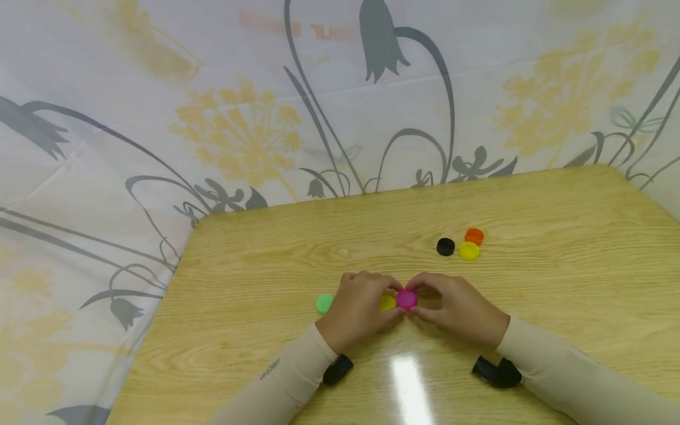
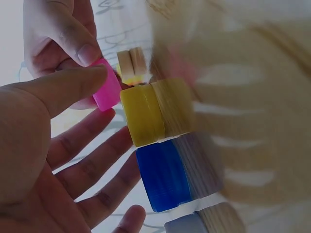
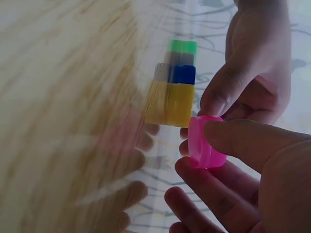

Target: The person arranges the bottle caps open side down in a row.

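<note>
A small round pink cap-like piece (image 1: pixel 406 300) is pinched between the thumbs and fingertips of both my left hand (image 1: pixel 363 310) and my right hand (image 1: pixel 461 310). In the right wrist view the pink piece (image 3: pixel 206 141) is held just above the table, beside a row of similar pieces. That row runs from a yellow one (image 2: pixel 143 115) through a blue one (image 2: pixel 164 175) and a greyish one (image 2: pixel 186 224) to a green one (image 3: pixel 183 46). From the head, my left hand hides the blue and greyish pieces. The pink piece's underside is out of sight.
Farther back on the wooden table (image 1: pixel 558 265) lie a black cap (image 1: pixel 445 247), a yellow cap (image 1: pixel 469 251) and an orange cap (image 1: pixel 474 236), close together. Behind the table hangs a flower-patterned cloth (image 1: pixel 329 106). Black devices (image 1: pixel 497 373) are worn at both wrists.
</note>
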Available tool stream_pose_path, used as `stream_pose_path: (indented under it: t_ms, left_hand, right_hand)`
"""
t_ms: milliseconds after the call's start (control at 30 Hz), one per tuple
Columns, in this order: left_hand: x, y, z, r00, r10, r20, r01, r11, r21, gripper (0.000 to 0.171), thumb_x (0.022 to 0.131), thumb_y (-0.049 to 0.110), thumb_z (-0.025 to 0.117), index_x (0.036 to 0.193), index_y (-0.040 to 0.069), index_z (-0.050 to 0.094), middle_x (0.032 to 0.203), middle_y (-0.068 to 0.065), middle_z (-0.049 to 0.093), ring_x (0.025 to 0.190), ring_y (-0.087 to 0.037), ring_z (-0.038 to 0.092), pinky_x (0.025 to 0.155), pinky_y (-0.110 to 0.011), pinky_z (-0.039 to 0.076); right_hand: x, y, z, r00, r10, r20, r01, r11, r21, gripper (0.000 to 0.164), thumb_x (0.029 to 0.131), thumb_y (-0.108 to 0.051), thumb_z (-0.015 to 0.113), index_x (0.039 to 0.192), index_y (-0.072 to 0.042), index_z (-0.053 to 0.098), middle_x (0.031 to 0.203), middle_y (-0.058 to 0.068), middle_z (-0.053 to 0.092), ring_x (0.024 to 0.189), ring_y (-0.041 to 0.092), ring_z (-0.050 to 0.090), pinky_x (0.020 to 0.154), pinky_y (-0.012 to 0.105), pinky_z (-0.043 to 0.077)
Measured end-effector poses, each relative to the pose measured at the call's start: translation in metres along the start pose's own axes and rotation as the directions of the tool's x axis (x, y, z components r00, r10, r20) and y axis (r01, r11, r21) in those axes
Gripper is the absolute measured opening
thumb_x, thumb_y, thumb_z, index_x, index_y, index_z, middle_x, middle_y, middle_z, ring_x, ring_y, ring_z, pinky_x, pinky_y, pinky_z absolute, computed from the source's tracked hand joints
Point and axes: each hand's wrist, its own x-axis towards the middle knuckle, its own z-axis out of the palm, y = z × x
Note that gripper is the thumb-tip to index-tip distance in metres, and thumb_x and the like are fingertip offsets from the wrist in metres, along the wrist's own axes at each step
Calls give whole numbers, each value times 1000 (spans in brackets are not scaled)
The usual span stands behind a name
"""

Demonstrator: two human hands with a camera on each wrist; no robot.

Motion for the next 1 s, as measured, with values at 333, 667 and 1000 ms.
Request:
stream_pose_path:
  t_ms: [333, 667, 1000]
  left_hand:
    - [0, -3, 3, 1000, 4, 11, -4, 1000, -16, 28, 89, 38, 76, 112, 22, 74, 113, 10, 74, 107, -11, 68, 87, -34, 41]
    - [0, -2, 4, 999, 10, 41, -9, 1000, -12, 28, 92, 39, 72, 113, 22, 74, 115, 9, 74, 108, -15, 66, 85, -33, 41]
    - [-1, -1, 4, 999, 17, 40, -17, 1000, -1, 29, 93, 41, 70, 112, 20, 75, 114, 6, 74, 109, -17, 65, 89, -42, 50]
  right_hand:
    - [3, 1, 3, 1000, 7, -5, -7, 996, -90, 26, 86, -11, 79, 110, -12, 69, 107, -6, 73, 106, 16, 70, 111, 50, 41]
    - [5, 1, 0, 999, -13, 46, 18, 993, -116, 24, 83, -6, 79, 106, -10, 71, 104, -5, 73, 100, 13, 70, 117, 59, 27]
    - [5, -1, 1, 998, -21, 60, 28, 993, -117, 25, 83, -4, 79, 105, -12, 71, 103, -8, 71, 100, 11, 68, 117, 59, 28]
